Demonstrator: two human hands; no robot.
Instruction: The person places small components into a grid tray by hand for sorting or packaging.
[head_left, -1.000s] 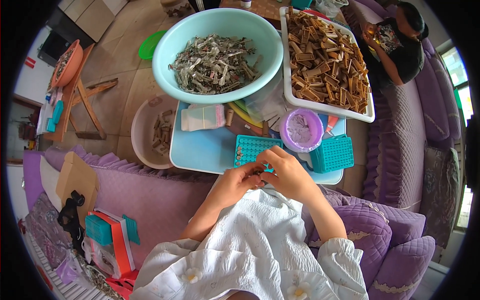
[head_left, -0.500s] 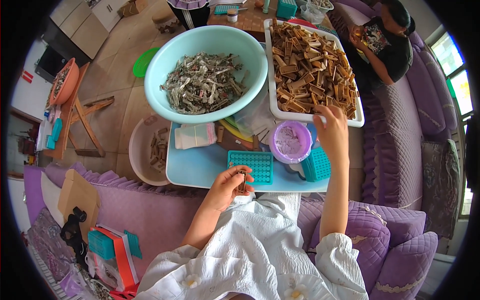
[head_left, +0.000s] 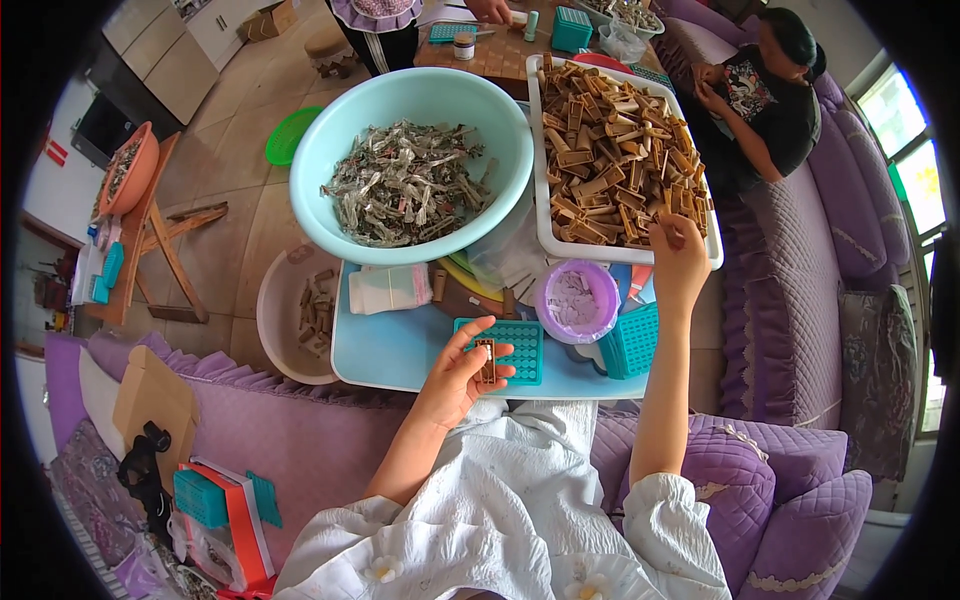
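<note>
My left hand [head_left: 455, 378] grips a small brown rectangular case [head_left: 487, 362] between thumb and fingers, with pale bits inside its frame; the index finger sticks up apart. My right hand [head_left: 682, 258] is at the near right edge of a white tray [head_left: 545, 225] heaped with brown trough-shaped pieces [head_left: 610, 150]. Its fingers are bent together at the pile, and what they hold, if anything, I cannot make out. Just beyond my left hand lies a teal tray with round cells [head_left: 520, 345]. A purple-rimmed tub of whitish bits [head_left: 575, 300] stands between my hands.
A large pale-blue basin [head_left: 310, 200] of silvery-brown strips stands behind the blue table [head_left: 380, 345]. Teal racks [head_left: 632, 340] sit by my right forearm. A pink tub [head_left: 280, 335] holds brown pieces at left. One person [head_left: 755, 100] sits far right; another stands beyond the basin [head_left: 385, 25].
My right hand has shifted slightly right and nearer, its fingers curling in more. My left index finger has lifted from the case. A hand has appeared at the far table.
</note>
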